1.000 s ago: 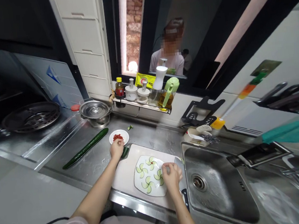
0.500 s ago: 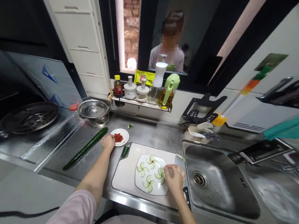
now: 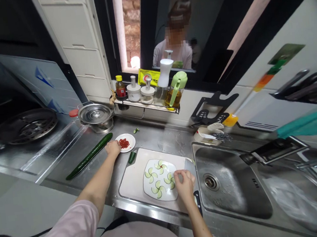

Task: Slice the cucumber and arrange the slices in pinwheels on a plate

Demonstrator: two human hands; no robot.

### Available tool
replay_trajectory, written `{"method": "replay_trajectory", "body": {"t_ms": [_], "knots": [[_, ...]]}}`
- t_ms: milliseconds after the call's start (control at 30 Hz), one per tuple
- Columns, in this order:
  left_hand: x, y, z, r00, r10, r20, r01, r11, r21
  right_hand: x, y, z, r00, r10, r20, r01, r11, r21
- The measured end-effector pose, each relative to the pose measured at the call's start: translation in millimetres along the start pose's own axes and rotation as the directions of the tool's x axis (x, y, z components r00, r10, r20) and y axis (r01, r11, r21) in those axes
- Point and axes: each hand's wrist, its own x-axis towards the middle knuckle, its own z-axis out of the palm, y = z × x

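Observation:
My left hand (image 3: 112, 147) grips the left rim of a small white saucer (image 3: 129, 138) that holds chopped red chili (image 3: 124, 143). My right hand (image 3: 185, 182) rests at the right edge of a square white plate (image 3: 153, 182), its fingers pinched together; what they hold is too small to make out. Cucumber slices (image 3: 156, 175) lie on the plate in pinwheel shapes. The plate sits on a white cutting board (image 3: 131, 181). A cucumber end piece (image 3: 132, 157) lies at the board's top left corner. A whole cucumber (image 3: 90, 155) lies on the steel counter left of the saucer.
A knife (image 3: 196, 196) lies along the board's right edge beside the steel sink (image 3: 234, 189). A lidded steel pot (image 3: 96, 115) and a rack of condiment bottles (image 3: 147, 93) stand at the back. A stove burner (image 3: 26, 126) is at far left. The window reflects a person.
My left hand moved from the cucumber end piece up to the saucer's left rim. My right hand stayed by the plate's right edge. The view shifted slightly.

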Motion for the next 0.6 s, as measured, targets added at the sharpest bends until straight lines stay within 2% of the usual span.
{"method": "replay_trajectory", "body": {"t_ms": [467, 533, 600], "knots": [[-7.6, -0.5, -6.4, 1.000, 0.017, -0.022, -0.015, 0.998, 0.065, 0.8, 3.0, 3.6, 0.998, -0.052, 0.017, 0.052, 0.998, 0.033], [-8.9, -0.8, -7.3, 0.999, 0.025, -0.034, -0.024, 0.999, 0.047, 0.6, 3.2, 3.1, 0.998, -0.061, 0.026, 0.060, 0.998, 0.033], [-10.5, -1.4, -8.5, 0.997, -0.006, -0.072, 0.004, 0.999, -0.037, 0.0, 2.7, 2.2, 0.998, -0.061, 0.026, 0.060, 0.998, 0.036]]}}
